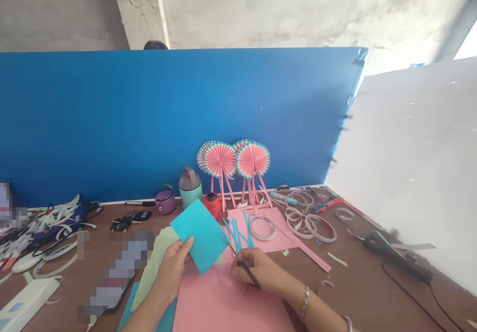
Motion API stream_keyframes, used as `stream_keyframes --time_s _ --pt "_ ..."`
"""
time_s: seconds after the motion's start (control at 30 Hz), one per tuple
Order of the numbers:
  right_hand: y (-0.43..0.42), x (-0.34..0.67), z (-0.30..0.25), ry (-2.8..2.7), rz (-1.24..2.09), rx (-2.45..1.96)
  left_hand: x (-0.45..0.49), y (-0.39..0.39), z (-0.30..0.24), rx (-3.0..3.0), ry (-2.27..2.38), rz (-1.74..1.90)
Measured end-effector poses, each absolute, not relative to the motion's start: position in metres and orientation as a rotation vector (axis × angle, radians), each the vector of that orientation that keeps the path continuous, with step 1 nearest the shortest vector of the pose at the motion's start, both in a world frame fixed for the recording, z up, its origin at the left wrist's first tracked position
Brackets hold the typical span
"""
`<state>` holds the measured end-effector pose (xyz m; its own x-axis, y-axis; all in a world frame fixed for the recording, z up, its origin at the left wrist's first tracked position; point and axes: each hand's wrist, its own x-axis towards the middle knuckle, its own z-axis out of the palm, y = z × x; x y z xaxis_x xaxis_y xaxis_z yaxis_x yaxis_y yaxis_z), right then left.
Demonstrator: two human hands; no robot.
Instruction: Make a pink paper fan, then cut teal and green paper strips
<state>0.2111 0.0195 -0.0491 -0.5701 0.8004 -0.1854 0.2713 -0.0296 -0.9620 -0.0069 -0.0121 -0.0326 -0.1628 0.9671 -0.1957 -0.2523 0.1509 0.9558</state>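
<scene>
My left hand (172, 268) pinches the lower edge of a turquoise paper sheet (199, 233) and holds it tilted above the table. My right hand (257, 269) is closed round a thin dark tool (244, 264), perhaps a pencil or blade, whose tip points toward the sheet's right edge. Under both hands lies a large pink sheet (227, 302). A pale green sheet (154, 262) lies beneath my left hand. Thin turquoise strips (238, 230) rest on another pink sheet (270, 240) just beyond.
Pink and blue paper fans (236, 160) stand against a blue partition (167, 123). Tape rolls (309, 220), an orange thread spool (213, 204), a green bottle (190, 187) and a purple container (165, 201) sit behind. A glue gun (397, 257) lies right; clutter and a power strip (26, 302) left.
</scene>
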Motion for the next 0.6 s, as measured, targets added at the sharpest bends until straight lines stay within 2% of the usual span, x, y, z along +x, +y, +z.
stream_keyframes --time_s 0.6 --pt "0.0196 0.2105 -0.0485 -1.817 1.637 -1.133 -0.0058 -0.0125 -0.0301 0.808 1.236 1.311"
